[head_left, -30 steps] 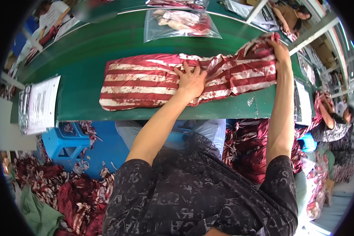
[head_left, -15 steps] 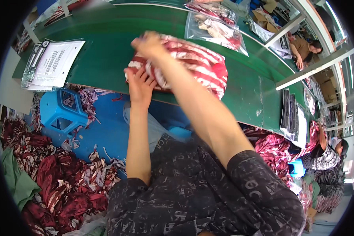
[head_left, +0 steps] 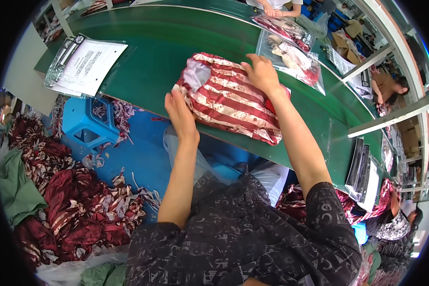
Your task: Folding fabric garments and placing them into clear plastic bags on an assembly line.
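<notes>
A folded red-and-cream striped cloth bundle (head_left: 229, 97), perhaps a garment, lies on the green table (head_left: 162, 52) in front of me. A pale greyish patch of fabric shows at its far left corner. My left hand (head_left: 181, 114) rests against the bundle's left edge with its fingers stretched out. Over the far right part of the bundle is my right hand (head_left: 263, 75), open with fingers spread; whether it touches the cloth I cannot tell.
Clear bags with printed sheets (head_left: 88, 64) lie at the left; bagged striped clothing (head_left: 291, 57) lies at the far right. Packets (head_left: 362, 167) stand near the right edge. A blue stool (head_left: 88, 124) and heaped red fabric (head_left: 76, 205) are on the floor. Co-workers sit beyond.
My right hand has moved right from the bundle's far left corner. My left hand has slid down along the left edge. The bundle now lies flatter, with its stripes straighter.
</notes>
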